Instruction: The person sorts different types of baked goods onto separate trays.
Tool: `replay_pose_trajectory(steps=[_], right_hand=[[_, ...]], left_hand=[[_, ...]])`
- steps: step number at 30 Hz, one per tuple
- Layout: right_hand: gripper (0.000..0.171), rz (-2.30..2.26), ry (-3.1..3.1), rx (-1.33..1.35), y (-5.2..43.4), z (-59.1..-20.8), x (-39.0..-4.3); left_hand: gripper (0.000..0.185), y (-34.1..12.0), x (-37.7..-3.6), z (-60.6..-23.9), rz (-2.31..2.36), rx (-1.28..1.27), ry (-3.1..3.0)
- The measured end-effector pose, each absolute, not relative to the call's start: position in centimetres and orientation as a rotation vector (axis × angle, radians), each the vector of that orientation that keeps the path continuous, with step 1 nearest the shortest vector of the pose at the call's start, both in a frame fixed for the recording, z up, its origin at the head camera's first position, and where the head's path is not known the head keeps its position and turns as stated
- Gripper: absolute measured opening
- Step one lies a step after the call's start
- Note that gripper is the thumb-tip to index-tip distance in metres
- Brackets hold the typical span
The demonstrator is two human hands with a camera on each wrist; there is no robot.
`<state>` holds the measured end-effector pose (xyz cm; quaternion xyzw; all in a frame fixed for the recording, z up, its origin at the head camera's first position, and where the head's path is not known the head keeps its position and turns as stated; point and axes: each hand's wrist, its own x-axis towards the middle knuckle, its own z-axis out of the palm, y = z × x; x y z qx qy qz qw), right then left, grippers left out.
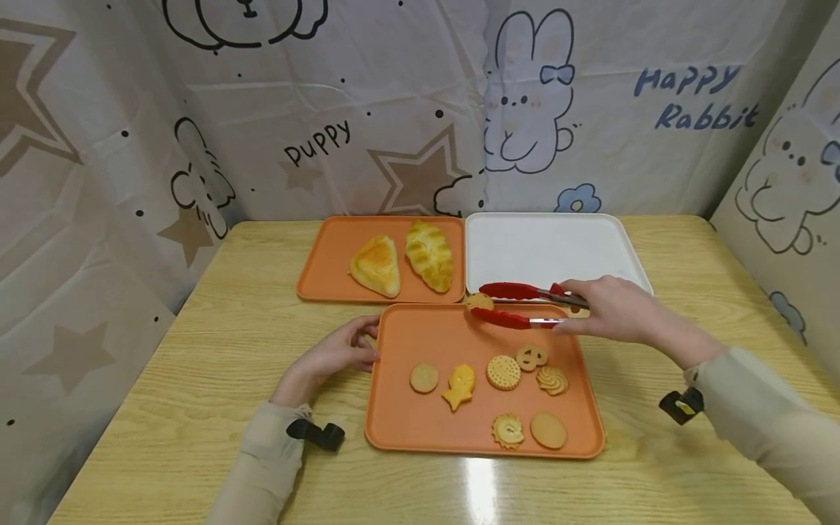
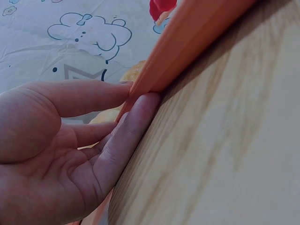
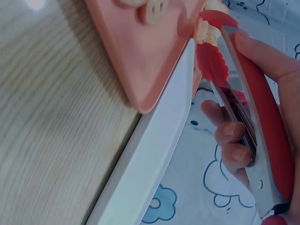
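Wooden table [image 1: 197, 408] (glossy) backed by cartoon-print curtains [image 1: 394, 109].

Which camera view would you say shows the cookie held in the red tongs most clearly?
The head view: the cookie sits whole between the red tongs, gripped by the right hand. The right wrist view shows only a sliver between the tips; the left wrist view catches a blurred bit at its top edge.
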<state>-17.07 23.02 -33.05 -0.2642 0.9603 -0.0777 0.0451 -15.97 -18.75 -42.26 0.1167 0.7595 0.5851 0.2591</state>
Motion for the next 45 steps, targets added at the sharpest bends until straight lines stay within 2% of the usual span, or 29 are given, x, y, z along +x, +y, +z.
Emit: replay_pose_trajectory(steps=[9,18,37,41,45], right_hand=[[0.069,-0.223,2.997,-0.771,23.7,-33.4,-18.9],[0.076,-0.19,2.996,-0.676,23.7,-34.1,-21.3],[0.054,-0.279,3.007,-0.455,23.1,-35.8,-24.9],[0.057,-0.285,3.007,-0.388,23.0,-36.2,-25.6],[0.068,-0.279,3.002,-0.34,23.1,-36.4,-26.1]], left_hand=[[0.067,-18.8,-16.1,-42.2,1.59,0.31,2.053],[0.068,-18.7,-16.0,-42.3,1.595,0.308,2.043],[0.068,-18.8,-16.0,-42.7,1.591,0.306,2.064],[0.068,-18.7,-15.9,-42.6,1.591,0.305,2.061],[0.068,-18.7,-15.9,-42.5,1.594,0.301,2.068]])
